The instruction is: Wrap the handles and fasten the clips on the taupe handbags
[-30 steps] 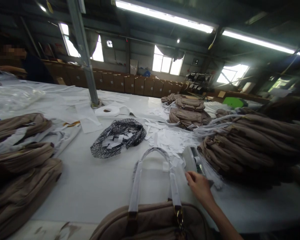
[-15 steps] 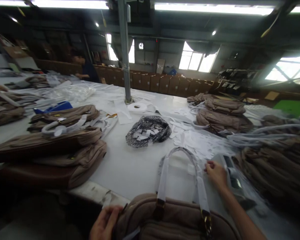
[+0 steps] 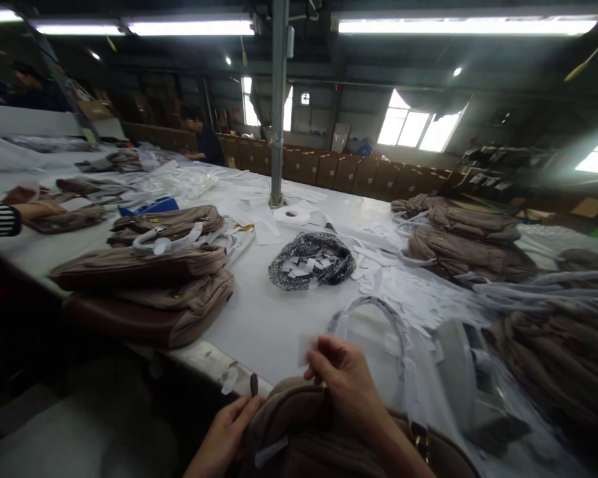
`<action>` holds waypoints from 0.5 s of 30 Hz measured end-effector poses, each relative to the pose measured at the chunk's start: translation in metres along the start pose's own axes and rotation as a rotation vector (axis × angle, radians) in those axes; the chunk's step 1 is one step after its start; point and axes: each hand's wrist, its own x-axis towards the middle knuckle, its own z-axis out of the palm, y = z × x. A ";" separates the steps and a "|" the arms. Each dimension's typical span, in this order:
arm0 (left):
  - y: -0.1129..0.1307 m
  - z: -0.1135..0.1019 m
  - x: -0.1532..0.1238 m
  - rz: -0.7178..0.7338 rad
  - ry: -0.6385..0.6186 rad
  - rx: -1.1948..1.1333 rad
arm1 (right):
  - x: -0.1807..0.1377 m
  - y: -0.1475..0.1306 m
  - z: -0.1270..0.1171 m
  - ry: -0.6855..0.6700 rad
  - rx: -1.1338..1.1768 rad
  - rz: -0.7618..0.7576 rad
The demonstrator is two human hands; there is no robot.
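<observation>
Two hands, one bag: the brown bag (image 3: 309,458) lies at the near edge of the white bench (image 3: 252,312), its one visible white-wrapped handle (image 3: 371,305) arching away from the person. The right hand (image 3: 346,382), above the bag, has its grip closed, thumb against forefinger, on one small translucent piece (image 3: 306,348). The left hand (image 3: 232,428) touches the bag's left end, fingers curled just beside one dark zip pull (image 3: 254,385); how firmly its grip closes there cannot be told. One grey tape dispenser (image 3: 471,372) stands to the right, near one large pile of bags (image 3: 558,358) too tangled to count; at least three bags (image 3: 471,255) lie beyond it. One speckled black-and-white cloth ring (image 3: 311,262) encloses many white slips, and one white roll (image 3: 292,216) lies near the single post (image 3: 278,99). Three bags (image 3: 139,265) form the left stack, with one blue object (image 3: 149,206) behind. Compared with half a second earlier, the right hand has left the dispenser's side and come over the bag; the left hand remains at the bag's end; one striped sleeve (image 3: 0,219), another person's, now shows at far left.
</observation>
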 end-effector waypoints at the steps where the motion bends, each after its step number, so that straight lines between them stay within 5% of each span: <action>1: 0.001 0.001 0.002 0.031 0.006 -0.017 | 0.004 0.006 0.009 -0.038 0.033 0.014; 3: 0.001 0.004 0.008 0.133 0.042 0.005 | 0.013 0.022 0.017 -0.053 0.085 0.076; 7: -0.002 0.017 0.026 0.338 0.129 0.145 | 0.030 0.056 0.007 0.121 0.171 0.225; 15: -0.014 0.032 0.034 0.389 0.186 0.320 | 0.047 0.068 0.000 0.167 0.180 0.341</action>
